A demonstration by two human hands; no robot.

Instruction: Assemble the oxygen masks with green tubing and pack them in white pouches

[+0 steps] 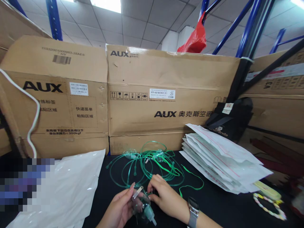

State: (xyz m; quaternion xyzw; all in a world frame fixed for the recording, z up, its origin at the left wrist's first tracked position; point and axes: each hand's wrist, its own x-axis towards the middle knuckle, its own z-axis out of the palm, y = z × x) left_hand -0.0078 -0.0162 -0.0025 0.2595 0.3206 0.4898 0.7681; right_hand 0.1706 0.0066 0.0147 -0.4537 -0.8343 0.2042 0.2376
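Note:
My left hand [120, 207] cups a clear plastic oxygen mask [142, 205] with a metal nose strip and a green connector at its base. My right hand [165, 196], a watch on its wrist, pinches the mask's far edge, fingers curled. Both hands sit low over the black table [213, 205]. Just beyond them lies a tangle of green tubing [152, 163] with other clear mask parts among it.
A stack of white zip pouches [220, 161] lies to the right. A white plastic bag [68, 186] lies to the left. Large AUX cardboard boxes [166, 95] wall off the back. A black bag [231, 118] leans at right; a beaded bracelet [269, 205] lies near the right edge.

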